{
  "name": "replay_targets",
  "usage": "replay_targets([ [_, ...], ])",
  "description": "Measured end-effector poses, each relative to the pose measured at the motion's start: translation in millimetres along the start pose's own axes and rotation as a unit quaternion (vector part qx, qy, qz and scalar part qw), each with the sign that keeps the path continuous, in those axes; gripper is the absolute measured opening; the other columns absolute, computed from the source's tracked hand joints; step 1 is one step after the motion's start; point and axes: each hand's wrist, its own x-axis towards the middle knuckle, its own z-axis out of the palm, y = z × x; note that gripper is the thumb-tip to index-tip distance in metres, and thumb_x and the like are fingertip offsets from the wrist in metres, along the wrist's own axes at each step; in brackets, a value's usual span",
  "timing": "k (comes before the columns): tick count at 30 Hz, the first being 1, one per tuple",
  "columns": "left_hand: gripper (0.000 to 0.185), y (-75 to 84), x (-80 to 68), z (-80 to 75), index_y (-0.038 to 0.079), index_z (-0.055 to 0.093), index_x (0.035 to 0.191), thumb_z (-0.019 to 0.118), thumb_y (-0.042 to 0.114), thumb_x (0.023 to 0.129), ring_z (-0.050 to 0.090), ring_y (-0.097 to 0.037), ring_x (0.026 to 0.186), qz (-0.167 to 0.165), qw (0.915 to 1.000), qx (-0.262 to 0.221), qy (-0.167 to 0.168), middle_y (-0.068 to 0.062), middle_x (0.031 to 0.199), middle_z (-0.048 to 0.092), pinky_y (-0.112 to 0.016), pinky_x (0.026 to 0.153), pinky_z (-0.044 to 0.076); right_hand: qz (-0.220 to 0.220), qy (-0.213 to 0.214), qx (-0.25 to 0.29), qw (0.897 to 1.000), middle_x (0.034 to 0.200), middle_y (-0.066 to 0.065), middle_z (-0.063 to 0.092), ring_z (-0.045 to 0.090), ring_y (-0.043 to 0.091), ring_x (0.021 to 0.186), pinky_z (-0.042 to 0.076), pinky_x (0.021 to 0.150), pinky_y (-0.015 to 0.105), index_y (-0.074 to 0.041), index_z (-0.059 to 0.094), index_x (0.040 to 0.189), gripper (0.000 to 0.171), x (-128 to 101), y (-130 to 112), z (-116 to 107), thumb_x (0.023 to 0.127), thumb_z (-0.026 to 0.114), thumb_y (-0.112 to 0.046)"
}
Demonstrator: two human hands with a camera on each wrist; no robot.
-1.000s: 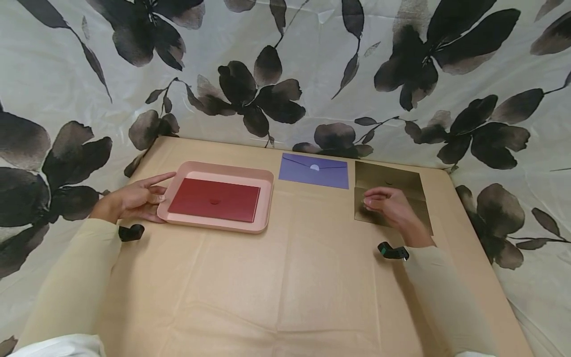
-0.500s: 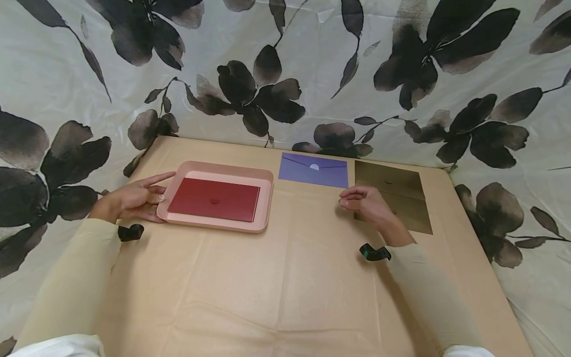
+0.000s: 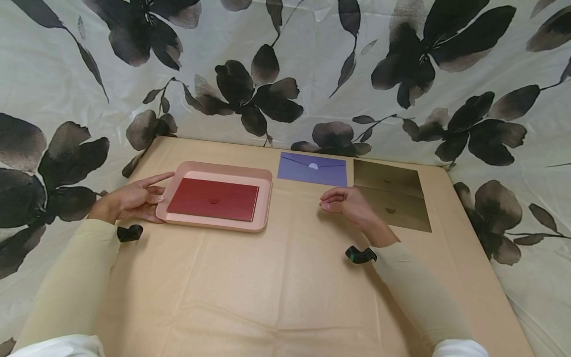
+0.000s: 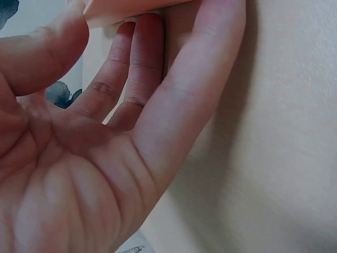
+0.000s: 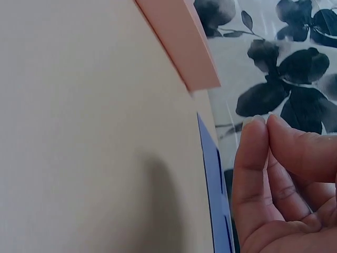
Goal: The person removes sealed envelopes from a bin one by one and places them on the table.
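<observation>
My left hand (image 3: 131, 198) rests at the left rim of a pink tray (image 3: 266, 198), its fingers spread and touching the edge; the left wrist view shows the thumb (image 4: 68, 39) at the tray's corner. A dark red envelope (image 3: 214, 199) with a small crescent mark lies in the tray. My right hand (image 3: 350, 206) hovers over the table, left of the brown envelopes. In the right wrist view its thumb and index fingertips meet with nothing visible between them. Just beyond this hand lies a blue envelope (image 3: 308, 168) with a pale round seal.
Two brown envelopes (image 3: 387, 196), one behind the other, lie flat at the right, near the table's far edge. Tan cloth covers the table (image 3: 245, 282). A white sheet with dark flowers (image 3: 254, 99) hangs behind it and around the sides.
My right hand has moved left, from over the brown envelopes to in front of the blue one, uncovering the front brown envelope. My left hand and the tray have stayed in place.
</observation>
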Motion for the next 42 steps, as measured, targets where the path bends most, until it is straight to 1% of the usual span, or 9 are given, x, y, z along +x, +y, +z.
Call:
replay_targets([
  [10,0.082,-1.6,0.3,-1.3,0.038,0.009,0.168,0.048,0.000,0.105,0.068,-0.026,0.112,0.005,0.9999,0.013,0.003,-0.025,0.161,0.025,-0.067,0.093,0.056,-0.003,-0.023,0.021,1.000,0.089,-0.006,0.076,0.073,0.008,0.085,0.062,0.080,0.022,0.017,0.063,0.121,0.032,9,-9,24,0.090,0.071,0.010],
  [14,0.082,-1.7,1.2,-1.9,0.038,0.008,0.168,0.047,0.000,0.105,0.068,-0.027,0.113,0.004,0.9999,0.014,0.002,-0.026,0.164,0.021,-0.067,0.093,0.056,-0.006,-0.035,0.029,0.999,0.092,-0.003,0.076,0.074,0.010,0.088,0.063,0.082,0.023,0.016,0.063,0.121,0.031,12,-13,33,0.090,0.069,0.012],
  [21,0.082,-2.5,1.6,-3.2,0.038,0.008,0.168,0.047,0.001,0.105,0.068,-0.028,0.113,0.006,0.9999,0.013,-0.001,-0.027,0.164,0.021,-0.067,0.093,0.056,0.000,-0.050,0.029,0.998,0.099,0.002,0.076,0.076,0.016,0.095,0.063,0.087,0.027,0.015,0.063,0.124,0.035,18,-22,51,0.090,0.067,0.012],
  [26,0.082,-4.2,3.0,-3.2,0.039,0.009,0.167,0.046,0.000,0.106,0.069,-0.027,0.112,0.004,0.9999,0.013,0.004,-0.026,0.166,0.020,-0.067,0.092,0.057,0.008,-0.063,0.035,0.997,0.111,0.014,0.077,0.076,0.013,0.095,0.062,0.092,0.032,0.013,0.063,0.127,0.036,23,-29,67,0.091,0.067,0.012],
  [30,0.081,-4.2,3.9,-2.2,0.039,0.010,0.167,0.046,0.001,0.106,0.070,-0.027,0.111,0.005,0.9999,0.011,0.003,-0.025,0.165,0.022,-0.067,0.092,0.056,0.002,-0.074,0.040,0.996,0.124,0.026,0.072,0.077,0.011,0.095,0.062,0.093,0.031,0.011,0.065,0.126,0.035,26,-35,80,0.091,0.067,0.011],
  [32,0.081,-4.2,3.5,-2.1,0.039,0.010,0.168,0.045,0.000,0.106,0.070,-0.027,0.111,0.006,0.9999,0.009,0.002,-0.024,0.163,0.023,-0.068,0.092,0.056,-0.005,-0.081,0.042,0.996,0.128,0.030,0.070,0.078,0.015,0.099,0.062,0.092,0.030,0.011,0.065,0.127,0.036,28,-37,88,0.091,0.066,0.011],
  [36,0.081,-4.5,2.4,-2.4,0.039,0.009,0.168,0.045,0.000,0.106,0.069,-0.027,0.112,0.007,0.9999,0.008,0.002,-0.023,0.162,0.025,-0.068,0.093,0.056,-0.010,-0.095,0.044,0.994,0.133,0.033,0.065,0.075,0.030,0.113,0.061,0.094,0.030,0.012,0.063,0.131,0.039,31,-39,103,0.091,0.064,0.012],
  [38,0.081,-4.4,2.2,-2.3,0.039,0.009,0.167,0.045,0.000,0.106,0.069,-0.027,0.113,0.006,1.0000,0.005,0.000,-0.023,0.162,0.024,-0.068,0.093,0.056,-0.006,-0.098,0.053,0.994,0.135,0.033,0.064,0.071,0.037,0.119,0.060,0.098,0.034,0.012,0.062,0.132,0.040,32,-40,109,0.092,0.062,0.013],
  [42,0.081,-3.5,2.6,-1.7,0.039,0.009,0.168,0.044,0.000,0.106,0.068,-0.027,0.114,0.006,1.0000,0.006,-0.002,-0.024,0.163,0.022,-0.068,0.093,0.056,0.004,-0.100,0.078,0.992,0.140,0.032,0.062,0.064,0.044,0.128,0.053,0.109,0.046,0.012,0.059,0.136,0.040,31,-43,122,0.096,0.056,0.012],
])
